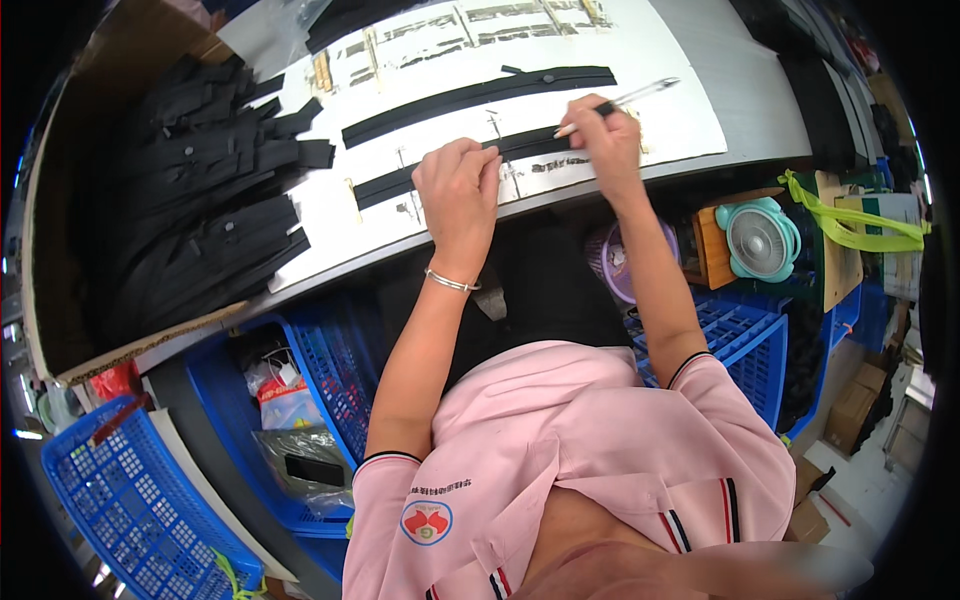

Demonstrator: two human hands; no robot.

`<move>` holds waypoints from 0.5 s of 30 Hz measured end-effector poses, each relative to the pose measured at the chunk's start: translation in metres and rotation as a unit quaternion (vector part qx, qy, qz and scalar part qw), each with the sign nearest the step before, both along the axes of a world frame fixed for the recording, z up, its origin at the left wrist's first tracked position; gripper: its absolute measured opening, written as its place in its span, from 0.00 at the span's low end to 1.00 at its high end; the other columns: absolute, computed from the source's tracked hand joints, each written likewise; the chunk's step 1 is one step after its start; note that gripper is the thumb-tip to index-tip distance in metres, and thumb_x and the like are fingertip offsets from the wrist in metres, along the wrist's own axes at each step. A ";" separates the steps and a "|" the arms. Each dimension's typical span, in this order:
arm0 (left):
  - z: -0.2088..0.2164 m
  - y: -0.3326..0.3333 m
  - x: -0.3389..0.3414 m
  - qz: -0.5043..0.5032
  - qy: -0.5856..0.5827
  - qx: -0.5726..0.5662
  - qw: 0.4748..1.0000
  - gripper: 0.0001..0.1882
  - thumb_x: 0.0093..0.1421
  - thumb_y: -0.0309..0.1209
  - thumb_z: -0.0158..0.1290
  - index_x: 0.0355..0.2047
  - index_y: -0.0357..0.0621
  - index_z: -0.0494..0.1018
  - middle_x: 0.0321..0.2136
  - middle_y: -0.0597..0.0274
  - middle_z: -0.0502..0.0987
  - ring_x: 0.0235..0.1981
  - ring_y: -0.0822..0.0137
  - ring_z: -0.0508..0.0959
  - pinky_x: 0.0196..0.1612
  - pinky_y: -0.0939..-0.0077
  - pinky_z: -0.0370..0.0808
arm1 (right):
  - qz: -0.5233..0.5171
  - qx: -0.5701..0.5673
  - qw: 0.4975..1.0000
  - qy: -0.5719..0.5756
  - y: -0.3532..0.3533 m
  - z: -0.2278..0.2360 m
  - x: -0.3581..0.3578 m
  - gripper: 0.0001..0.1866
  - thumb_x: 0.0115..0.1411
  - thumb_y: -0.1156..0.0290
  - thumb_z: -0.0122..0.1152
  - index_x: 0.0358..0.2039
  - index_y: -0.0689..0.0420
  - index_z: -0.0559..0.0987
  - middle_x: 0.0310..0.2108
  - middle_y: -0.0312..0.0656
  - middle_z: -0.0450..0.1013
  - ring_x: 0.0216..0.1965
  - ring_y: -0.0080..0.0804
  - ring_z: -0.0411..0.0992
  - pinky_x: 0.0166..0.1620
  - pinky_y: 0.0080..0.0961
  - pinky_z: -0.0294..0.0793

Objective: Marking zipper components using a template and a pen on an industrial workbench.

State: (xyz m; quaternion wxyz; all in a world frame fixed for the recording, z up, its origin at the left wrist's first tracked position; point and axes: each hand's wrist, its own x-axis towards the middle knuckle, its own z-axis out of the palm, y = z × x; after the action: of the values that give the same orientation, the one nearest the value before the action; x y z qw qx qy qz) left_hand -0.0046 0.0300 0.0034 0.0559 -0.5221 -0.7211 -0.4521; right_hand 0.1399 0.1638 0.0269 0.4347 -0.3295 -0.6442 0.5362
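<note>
On the white board [680,60] lies a black fabric strip [525,143], running left to right along marks drawn there. My left hand [460,195] is closed, its thumb and fingertips pinching or pressing the strip near its middle. My right hand [610,150] grips a slim white pen [640,94]. Its pale lower tip touches or nearly touches the right part of the strip, and its clear end points up and to the right. Beyond both hands, a second black strip [450,103] with a small round button-like piece lies roughly parallel to the first.
At the left, a cardboard box [50,300] holds a heap of black strips [200,170]. Blue plastic baskets [130,490] stand below the table, one holding bags and a phone [313,470]. To the right are a teal fan [762,240], a purple basket [612,262] and a yellow-green ribbon [850,230].
</note>
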 end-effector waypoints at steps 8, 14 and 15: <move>0.001 0.004 0.004 0.000 0.006 -0.014 1.000 0.05 0.56 0.26 0.64 0.33 0.46 0.81 0.37 0.66 0.79 0.43 0.61 0.75 0.50 0.65 0.67 | -0.063 0.038 0.992 -0.099 0.039 -0.008 0.039 0.13 0.67 0.67 0.60 0.28 0.61 0.82 0.20 0.32 0.73 0.24 0.15 0.66 0.28 0.16 0.64; 0.012 0.039 0.025 -0.088 -0.066 0.031 0.993 0.06 0.55 0.26 0.64 0.34 0.42 0.82 0.37 0.60 0.80 0.43 0.56 0.76 0.48 0.62 0.70 | -0.058 0.036 0.992 -0.105 0.038 -0.010 0.036 0.14 0.67 0.66 0.61 0.28 0.62 0.82 0.21 0.33 0.75 0.24 0.15 0.68 0.28 0.16 0.66; 0.014 0.048 0.031 -0.088 -0.065 0.031 0.994 0.06 0.55 0.26 0.64 0.34 0.42 0.82 0.37 0.60 0.80 0.43 0.56 0.76 0.48 0.62 0.70 | -0.060 0.038 0.992 -0.107 0.038 -0.010 0.036 0.14 0.67 0.66 0.61 0.28 0.62 0.82 0.21 0.33 0.76 0.24 0.15 0.69 0.28 0.17 0.67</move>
State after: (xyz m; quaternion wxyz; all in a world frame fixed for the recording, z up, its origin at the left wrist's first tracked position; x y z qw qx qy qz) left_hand 0.0267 0.0778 0.0177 -0.0152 -0.5509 -0.6603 -0.5101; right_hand 0.1757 0.2021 0.0165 0.4063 -0.4062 -0.6861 0.4463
